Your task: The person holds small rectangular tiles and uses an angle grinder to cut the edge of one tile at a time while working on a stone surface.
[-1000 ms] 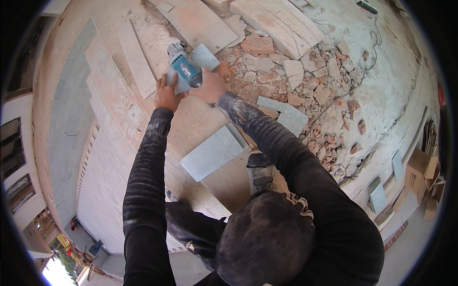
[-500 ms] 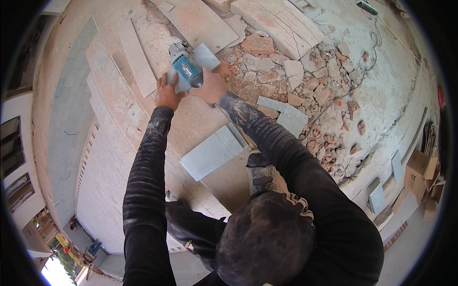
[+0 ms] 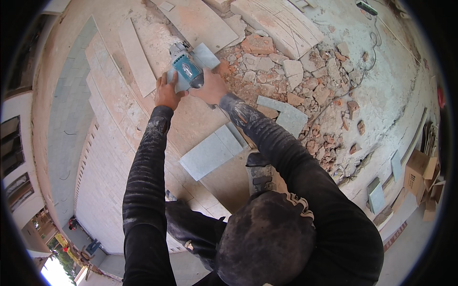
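Note:
A teal angle grinder (image 3: 186, 67) with a silver head rests over a pale blue-grey tile (image 3: 206, 54) on a dusty step. My right hand (image 3: 212, 86) is closed round the grinder's dark rear handle. My left hand (image 3: 167, 93) grips the tile's near left edge with bent fingers, just left of the grinder. Nearer me lies a larger pale tile (image 3: 209, 152). A cut L-shaped tile piece (image 3: 289, 116) lies to the right, below my right forearm's line.
Broken rubble (image 3: 322, 81) and a cord (image 3: 359, 86) spread across the right. Stone slabs (image 3: 269, 24) lie beyond, a narrow board (image 3: 135, 55) at the left. Leaning tiles (image 3: 376, 196) and cardboard boxes (image 3: 415, 174) stand at the right. A tiled stretch (image 3: 69, 109) runs along the left.

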`<state>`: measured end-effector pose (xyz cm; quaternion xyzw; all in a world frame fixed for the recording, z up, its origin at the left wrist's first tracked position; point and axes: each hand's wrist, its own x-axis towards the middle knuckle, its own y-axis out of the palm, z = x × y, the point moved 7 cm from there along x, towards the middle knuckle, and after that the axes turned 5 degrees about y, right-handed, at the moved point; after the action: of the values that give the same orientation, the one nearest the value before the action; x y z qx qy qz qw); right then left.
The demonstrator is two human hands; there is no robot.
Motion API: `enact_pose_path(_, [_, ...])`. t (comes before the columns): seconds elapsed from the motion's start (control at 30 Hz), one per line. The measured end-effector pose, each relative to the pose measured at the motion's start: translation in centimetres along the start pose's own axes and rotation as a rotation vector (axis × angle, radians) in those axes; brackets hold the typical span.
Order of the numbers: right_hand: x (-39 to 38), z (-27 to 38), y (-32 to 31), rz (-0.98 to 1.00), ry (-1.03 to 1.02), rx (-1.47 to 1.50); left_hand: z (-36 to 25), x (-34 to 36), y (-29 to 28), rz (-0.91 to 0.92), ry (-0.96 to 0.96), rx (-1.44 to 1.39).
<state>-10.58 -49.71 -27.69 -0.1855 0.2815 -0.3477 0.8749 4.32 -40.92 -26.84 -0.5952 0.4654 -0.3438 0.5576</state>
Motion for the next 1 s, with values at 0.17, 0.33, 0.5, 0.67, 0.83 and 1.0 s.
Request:
enact_pose_path(0.17, [-0.3, 0.0, -0.2, -0.019, -0.004, 0.011, 0.0, 0.0, 0.0, 0.012, -0.009, 0.009])
enact_pose_path(0.33, [-1.0, 0.2, -0.5, -0.012, 0.022, 0.018, 0.2, 0.0, 0.0, 0.015, -0.014, -0.001])
enact_pose_path(0.5, [-1.4, 0.2, -0.7, 0.036, 0.044, 0.024, 0.0, 0.0, -0.1, 0.027, -0.026, 0.002])
enact_pose_path(0.67, [-1.7, -0.1, -0.7, 0.008, 0.018, 0.042, 0.0, 0.1, 0.0, 0.030, -0.025, 0.004])
enact_pose_path(0.83, [-2.3, -0.3, -1.0, -0.016, 0.012, 0.031, 0.1, 0.0, 0.2, 0.026, -0.025, 0.000])
enact_pose_path(1.0, [-3.0, -0.2, -1.4, 0.022, 0.021, 0.069, 0.1, 0.0, 0.0, 0.028, -0.032, 0.000])
